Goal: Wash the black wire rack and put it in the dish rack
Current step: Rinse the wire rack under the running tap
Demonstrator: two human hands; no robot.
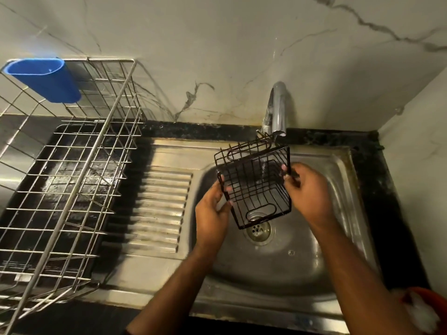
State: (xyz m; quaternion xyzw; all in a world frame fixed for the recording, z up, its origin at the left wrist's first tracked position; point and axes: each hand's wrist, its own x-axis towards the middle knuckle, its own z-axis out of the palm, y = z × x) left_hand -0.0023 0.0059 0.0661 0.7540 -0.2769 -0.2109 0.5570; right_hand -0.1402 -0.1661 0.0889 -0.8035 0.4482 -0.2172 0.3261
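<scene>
Head view: at centre frame, two hands hold a black wire rack [254,187] tilted above the steel sink [314,238], just under the tap [277,110], where a thin stream of water runs through its wires. The left hand [212,211] pinches the rack's left edge between thumb and fingers; the right hand [307,187] grips its right edge with curled fingers. The drain [257,232] shows below the rack. At left, a silver dish rack [72,180] stands on the dark desk [377,189], a blue cup holder [46,79] hooked on its upper-left rim.
</scene>
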